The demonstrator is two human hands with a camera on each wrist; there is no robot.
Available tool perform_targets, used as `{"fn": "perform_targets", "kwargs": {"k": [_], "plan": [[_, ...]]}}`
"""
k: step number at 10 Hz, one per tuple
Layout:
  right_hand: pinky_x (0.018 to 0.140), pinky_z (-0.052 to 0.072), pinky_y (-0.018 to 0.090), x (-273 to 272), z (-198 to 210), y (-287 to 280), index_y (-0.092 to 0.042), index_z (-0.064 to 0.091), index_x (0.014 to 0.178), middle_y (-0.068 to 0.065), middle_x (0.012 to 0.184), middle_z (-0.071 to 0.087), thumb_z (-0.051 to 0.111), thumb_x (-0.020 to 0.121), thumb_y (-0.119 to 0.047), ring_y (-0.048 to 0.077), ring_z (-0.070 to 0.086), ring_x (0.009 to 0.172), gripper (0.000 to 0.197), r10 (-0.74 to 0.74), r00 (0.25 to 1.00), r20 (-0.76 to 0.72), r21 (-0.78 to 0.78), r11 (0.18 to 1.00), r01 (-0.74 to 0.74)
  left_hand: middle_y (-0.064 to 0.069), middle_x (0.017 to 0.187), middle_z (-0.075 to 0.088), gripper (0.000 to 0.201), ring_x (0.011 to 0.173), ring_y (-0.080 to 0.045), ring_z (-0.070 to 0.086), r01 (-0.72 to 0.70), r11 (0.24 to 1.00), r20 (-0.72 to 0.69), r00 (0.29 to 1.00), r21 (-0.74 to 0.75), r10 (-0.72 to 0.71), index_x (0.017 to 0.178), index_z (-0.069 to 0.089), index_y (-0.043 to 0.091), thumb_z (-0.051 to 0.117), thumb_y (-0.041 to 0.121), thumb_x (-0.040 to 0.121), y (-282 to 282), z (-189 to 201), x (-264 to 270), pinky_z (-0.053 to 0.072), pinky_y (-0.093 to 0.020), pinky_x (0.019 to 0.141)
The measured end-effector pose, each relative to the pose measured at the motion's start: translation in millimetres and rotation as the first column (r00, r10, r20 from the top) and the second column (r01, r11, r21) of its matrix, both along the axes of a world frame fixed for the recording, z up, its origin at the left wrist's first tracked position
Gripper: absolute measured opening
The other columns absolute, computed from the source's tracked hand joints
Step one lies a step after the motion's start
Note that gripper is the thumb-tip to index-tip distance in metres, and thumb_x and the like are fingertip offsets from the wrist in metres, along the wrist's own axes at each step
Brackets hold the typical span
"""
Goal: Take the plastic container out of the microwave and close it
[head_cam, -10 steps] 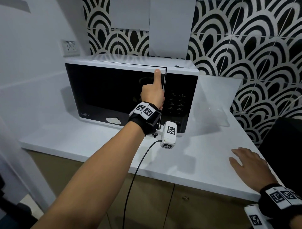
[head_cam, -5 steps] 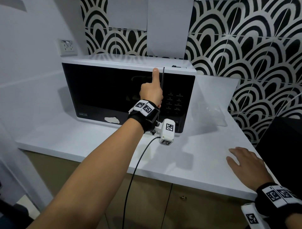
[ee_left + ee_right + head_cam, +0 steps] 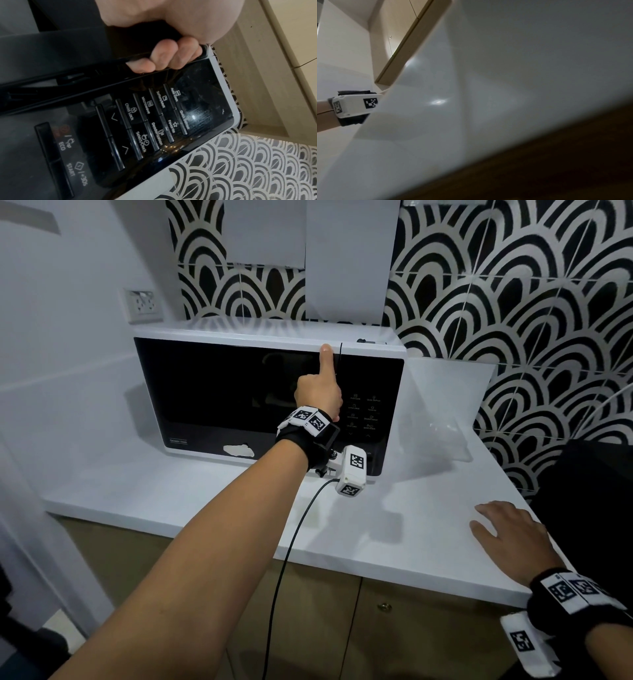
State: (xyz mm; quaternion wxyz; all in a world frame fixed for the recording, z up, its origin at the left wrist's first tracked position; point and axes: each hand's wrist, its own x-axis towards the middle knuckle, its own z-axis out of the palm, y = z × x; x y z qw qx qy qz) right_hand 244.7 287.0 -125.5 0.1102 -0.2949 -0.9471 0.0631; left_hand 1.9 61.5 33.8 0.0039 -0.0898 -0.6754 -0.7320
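Left hand [image 3: 318, 395] is on the microwave [image 3: 239, 392] door's right edge, thumb up along the front. Wrist view shows what head view can't: fingers [image 3: 164, 54] curled behind the door edge, beside the control panel [image 3: 154, 121]. Glossy black door, white casing; can't see the container. Right hand [image 3: 507, 539] lies flat, fingers relaxed, on the counter [image 3: 394, 525] at near right.

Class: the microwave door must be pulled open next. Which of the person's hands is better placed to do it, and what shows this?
The left hand: its fingers already curl round the right edge of the microwave door. The right hand lies flat on the counter, well away from it.
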Motion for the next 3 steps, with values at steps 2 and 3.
{"fn": "perform_targets", "kwargs": {"k": [2, 3], "plan": [[0.11, 0.028, 0.043, 3, 6, -7, -0.027, 0.048, 0.136, -0.001, 0.147, 0.044, 0.043, 0.094, -0.047, 0.025, 0.039, 0.132, 0.047, -0.026, 1.0, 0.018, -0.028, 0.999, 0.026, -0.007, 0.052, 0.069, 0.088, 0.047, -0.02, 0.067, 0.106, 0.971, -0.083, 0.989, -0.217, -0.126, 0.055, 0.066, 0.003, 0.03, 0.071, 0.098, -23, 6, 6, 0.056, -0.027, 0.057], [0.111, 0.028, 0.043, -4, 9, -3, -0.026, 0.046, 0.138, 0.0, 0.149, 0.041, 0.043, 0.093, -0.049, 0.023, 0.04, 0.134, 0.05, -0.019, 1.0, 0.007, -0.119, 0.993, 0.02, -0.005, 0.06, 0.071, 0.086, 0.063, -0.022, 0.07, 0.015, 0.926, -0.193, 0.977, -0.378, -0.095, 0.064, 0.071, 0.003, 0.026, 0.066, 0.102, -36, 13, -1, 0.05, -0.029, 0.064]]}}
